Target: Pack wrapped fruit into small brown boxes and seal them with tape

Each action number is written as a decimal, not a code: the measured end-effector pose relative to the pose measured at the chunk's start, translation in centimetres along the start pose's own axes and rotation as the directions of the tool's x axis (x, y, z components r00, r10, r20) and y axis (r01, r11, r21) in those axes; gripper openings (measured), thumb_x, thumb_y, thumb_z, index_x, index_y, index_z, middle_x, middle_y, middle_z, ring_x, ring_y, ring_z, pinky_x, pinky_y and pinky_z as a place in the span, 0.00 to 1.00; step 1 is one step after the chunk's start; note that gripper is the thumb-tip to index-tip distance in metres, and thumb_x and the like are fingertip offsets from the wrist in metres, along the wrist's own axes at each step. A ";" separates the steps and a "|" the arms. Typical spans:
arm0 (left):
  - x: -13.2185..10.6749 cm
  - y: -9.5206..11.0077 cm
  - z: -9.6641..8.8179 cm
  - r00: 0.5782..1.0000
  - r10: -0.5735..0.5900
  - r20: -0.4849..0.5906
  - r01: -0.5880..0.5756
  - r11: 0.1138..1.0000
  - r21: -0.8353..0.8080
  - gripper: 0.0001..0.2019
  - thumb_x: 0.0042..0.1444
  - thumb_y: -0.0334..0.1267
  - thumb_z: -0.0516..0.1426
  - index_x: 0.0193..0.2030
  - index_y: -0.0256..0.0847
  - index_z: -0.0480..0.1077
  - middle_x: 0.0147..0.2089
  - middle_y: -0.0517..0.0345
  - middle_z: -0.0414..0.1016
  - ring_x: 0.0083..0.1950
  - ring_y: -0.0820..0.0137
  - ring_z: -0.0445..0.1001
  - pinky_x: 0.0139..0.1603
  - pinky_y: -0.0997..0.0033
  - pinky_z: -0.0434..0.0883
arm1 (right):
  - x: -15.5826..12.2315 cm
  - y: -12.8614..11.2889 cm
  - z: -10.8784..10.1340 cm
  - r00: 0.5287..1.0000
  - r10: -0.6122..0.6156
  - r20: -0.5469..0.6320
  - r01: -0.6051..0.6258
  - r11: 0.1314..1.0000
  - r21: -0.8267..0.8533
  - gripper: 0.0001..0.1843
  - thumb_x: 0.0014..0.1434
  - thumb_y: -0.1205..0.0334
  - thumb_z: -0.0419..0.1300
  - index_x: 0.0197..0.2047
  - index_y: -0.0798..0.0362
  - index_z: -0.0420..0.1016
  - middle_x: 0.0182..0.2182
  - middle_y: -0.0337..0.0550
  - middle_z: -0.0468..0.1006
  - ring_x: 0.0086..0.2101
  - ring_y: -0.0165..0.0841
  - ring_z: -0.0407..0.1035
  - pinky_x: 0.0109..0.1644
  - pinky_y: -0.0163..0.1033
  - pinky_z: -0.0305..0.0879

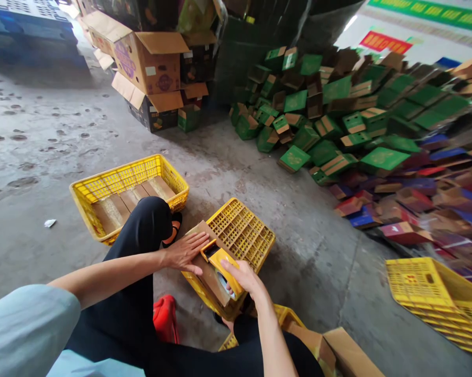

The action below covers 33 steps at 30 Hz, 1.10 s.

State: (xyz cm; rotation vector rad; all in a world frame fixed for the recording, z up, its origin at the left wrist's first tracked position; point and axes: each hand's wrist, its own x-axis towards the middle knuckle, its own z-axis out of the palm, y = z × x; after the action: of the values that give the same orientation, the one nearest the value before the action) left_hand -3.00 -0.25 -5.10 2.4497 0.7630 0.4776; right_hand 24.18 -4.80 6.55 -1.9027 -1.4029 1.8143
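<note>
My left hand [184, 253] lies flat with fingers stretched out on a brown cardboard box [205, 277]. The box rests on an upturned yellow plastic crate [244, 230] in front of my knees. In my right hand [244, 276] is a yellow tape dispenser [220, 257], its front end down on the top of the box beside my left fingertips. Part of the tape roll shows at its lower end, and my palm hides some of the handle.
A yellow basket [82, 209] at left holds several taped boxes. Something red [165, 317] lies by my legs. Open cartons [153, 63] are stacked behind. Heaped green boxes [294, 157] fill the right side, with nested yellow crates [420, 285] and a cardboard carton [348, 353] nearer.
</note>
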 end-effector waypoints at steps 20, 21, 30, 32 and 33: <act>0.9 -0.1 0.3 0.997 0.072 0.039 -0.078 0.984 0.160 0.58 0.59 0.73 0.54 0.80 0.29 0.39 0.80 0.27 0.41 0.81 0.41 0.42 0.78 0.41 0.44 | -1.8 0.8 -1.4 0.995 0.077 -0.055 -0.081 0.995 -0.062 0.22 0.64 0.39 0.61 0.35 0.52 0.72 0.19 0.41 0.79 0.19 0.35 0.76 0.24 0.35 0.74; 0.9 0.1 0.3 0.996 0.080 0.041 -0.086 0.983 0.161 0.58 0.60 0.73 0.54 0.80 0.30 0.39 0.80 0.27 0.41 0.81 0.41 0.41 0.78 0.41 0.43 | -1.7 0.7 -1.3 0.994 0.090 -0.063 -0.094 0.994 -0.061 0.22 0.64 0.40 0.61 0.35 0.52 0.72 0.18 0.41 0.79 0.18 0.35 0.75 0.23 0.35 0.73; 1.4 1.3 0.3 0.982 0.147 0.121 -0.160 0.982 0.101 0.55 0.64 0.70 0.50 0.81 0.32 0.30 0.81 0.33 0.39 0.81 0.46 0.43 0.79 0.46 0.46 | -0.8 1.4 -1.5 0.995 0.095 0.007 -0.094 0.995 -0.031 0.24 0.65 0.38 0.59 0.34 0.51 0.71 0.17 0.40 0.77 0.17 0.34 0.73 0.22 0.36 0.72; 1.5 1.2 0.4 0.982 0.144 0.121 -0.157 0.982 0.108 0.56 0.64 0.70 0.50 0.81 0.31 0.29 0.81 0.33 0.39 0.81 0.46 0.43 0.78 0.45 0.47 | -0.7 1.3 -1.7 0.996 0.084 0.037 -0.083 0.996 -0.019 0.27 0.66 0.35 0.57 0.33 0.51 0.72 0.17 0.42 0.78 0.17 0.34 0.73 0.22 0.36 0.71; 1.5 1.2 0.4 0.983 0.142 0.118 -0.155 0.982 0.111 0.56 0.64 0.71 0.50 0.81 0.31 0.29 0.81 0.33 0.39 0.81 0.46 0.43 0.78 0.45 0.47 | -0.6 1.2 -1.8 0.994 0.094 0.061 -0.093 0.996 -0.007 0.29 0.66 0.33 0.55 0.33 0.52 0.73 0.18 0.44 0.79 0.18 0.35 0.74 0.22 0.36 0.71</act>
State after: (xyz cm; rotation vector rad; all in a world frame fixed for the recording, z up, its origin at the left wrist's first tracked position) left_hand -1.14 -0.37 -4.49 2.6337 0.5813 0.3575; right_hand 26.42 -4.99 6.64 -1.9625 -1.3586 1.9284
